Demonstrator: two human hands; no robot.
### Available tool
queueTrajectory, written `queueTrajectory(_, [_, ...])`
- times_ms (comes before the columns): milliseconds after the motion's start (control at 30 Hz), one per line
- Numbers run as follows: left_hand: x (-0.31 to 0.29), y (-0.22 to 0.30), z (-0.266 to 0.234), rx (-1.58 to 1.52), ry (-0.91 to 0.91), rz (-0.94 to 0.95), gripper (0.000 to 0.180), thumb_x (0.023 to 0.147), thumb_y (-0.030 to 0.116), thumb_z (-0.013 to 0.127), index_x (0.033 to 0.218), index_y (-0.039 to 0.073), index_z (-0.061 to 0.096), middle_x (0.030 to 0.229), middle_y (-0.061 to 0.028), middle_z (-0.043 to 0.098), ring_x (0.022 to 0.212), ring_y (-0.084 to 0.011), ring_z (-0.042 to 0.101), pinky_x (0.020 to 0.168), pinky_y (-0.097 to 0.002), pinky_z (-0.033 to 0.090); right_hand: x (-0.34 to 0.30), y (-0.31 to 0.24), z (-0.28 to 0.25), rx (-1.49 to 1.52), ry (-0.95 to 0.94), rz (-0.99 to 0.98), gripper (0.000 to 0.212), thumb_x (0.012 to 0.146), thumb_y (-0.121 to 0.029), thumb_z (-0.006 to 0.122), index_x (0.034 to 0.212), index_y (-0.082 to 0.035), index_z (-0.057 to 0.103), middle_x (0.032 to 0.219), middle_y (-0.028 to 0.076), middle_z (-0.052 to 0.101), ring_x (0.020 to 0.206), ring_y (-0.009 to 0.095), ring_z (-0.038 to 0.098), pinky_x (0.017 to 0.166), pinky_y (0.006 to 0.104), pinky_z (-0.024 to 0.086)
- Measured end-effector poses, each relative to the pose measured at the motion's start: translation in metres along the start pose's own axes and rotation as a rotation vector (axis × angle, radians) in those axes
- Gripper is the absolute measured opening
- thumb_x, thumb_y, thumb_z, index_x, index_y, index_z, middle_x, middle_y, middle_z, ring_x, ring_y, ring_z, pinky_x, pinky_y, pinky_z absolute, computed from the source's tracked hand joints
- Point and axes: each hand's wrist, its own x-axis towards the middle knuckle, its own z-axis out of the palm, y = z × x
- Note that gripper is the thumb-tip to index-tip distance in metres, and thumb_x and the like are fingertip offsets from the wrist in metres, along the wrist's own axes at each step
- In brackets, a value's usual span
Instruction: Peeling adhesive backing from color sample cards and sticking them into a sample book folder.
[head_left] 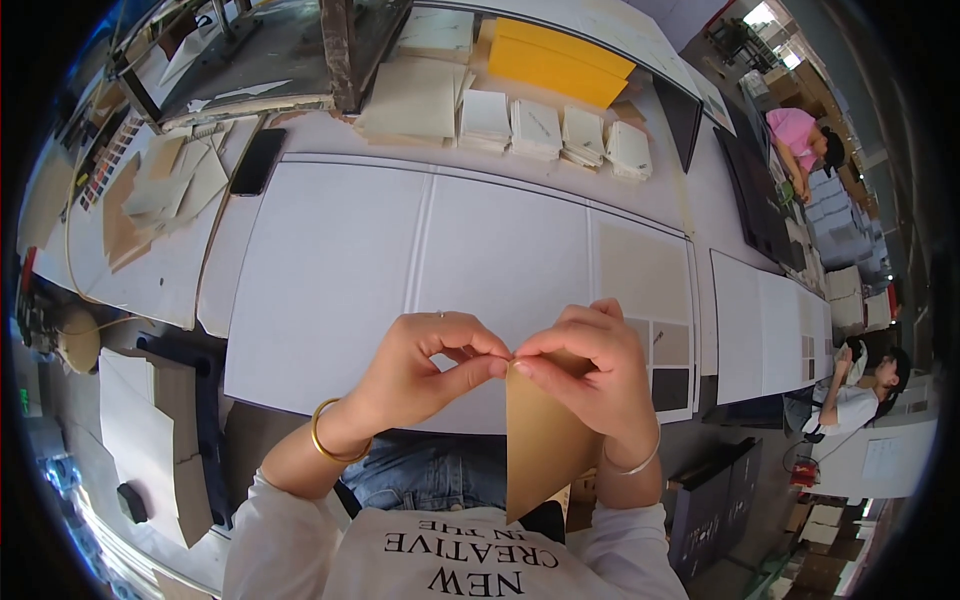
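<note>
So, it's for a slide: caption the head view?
Left hand and right hand meet at the corner of a tan sheet over a white board.

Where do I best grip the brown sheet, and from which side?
Probably pinch the brown sheet by its straight left edge, coming from the person's left. That edge hangs bare and the sheet looks thin; the right hand covers its upper right, and the left hand is at the top corner.
</note>
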Motion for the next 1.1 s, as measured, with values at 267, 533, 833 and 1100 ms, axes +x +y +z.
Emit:
queueTrajectory(267, [0.000,-0.007,0.003,-0.046,-0.003,-0.042,0.006,0.087,0.001,0.067,0.092,-0.001,0.069,0.084,-0.0068,0.069,0.077,-0.0119,0.066,0.071,-0.0242,0.053,-0.003,0.006,0.002,0.048,0.007,0.023,0.008,0.074,-0.014,0.077,0.076,-0.015,0.069,0.061,-0.005,0.054,0.054,0.011,0.045,0.067,0.0301,0.025])
queueTrajectory(533, [-0.001,-0.009,0.000,-0.133,-0.034,-0.093,0.005,0.088,-0.001,0.065,0.092,-0.001,0.069,0.084,-0.0057,0.068,0.078,-0.0108,0.065,0.072,-0.0241,0.053,-0.002,0.006,0.005,0.091,-0.012,0.031,0.007,0.076,-0.013,0.076,0.077,-0.014,0.069,0.061,-0.005,0.055,0.054,0.010,0.047,0.067,0.0292,0.026])
queueTrajectory(833, [-0.004,-0.011,-0.003,-0.191,-0.052,-0.114,0.005,0.089,-0.001,0.063,0.092,-0.002,0.068,0.084,-0.0045,0.067,0.080,-0.0105,0.064,0.074,-0.0244,0.053,-0.003,0.007,0.010,0.081,-0.017,0.047,0.010,0.072,-0.011,0.078,0.076,-0.012,0.070,0.062,-0.005,0.057,0.056,0.009,0.048,0.068,0.0279,0.029])
queueTrajectory(1100, [-0.006,-0.013,-0.003,-0.228,-0.046,-0.126,0.007,0.090,-0.002,0.062,0.093,-0.002,0.068,0.083,-0.0045,0.067,0.080,-0.0104,0.063,0.074,-0.0244,0.053,-0.005,0.008,0.013,0.115,-0.010,0.036,0.008,0.075,-0.010,0.076,0.077,-0.013,0.069,0.062,-0.005,0.055,0.054,0.010,0.047,0.066,0.0288,0.026])
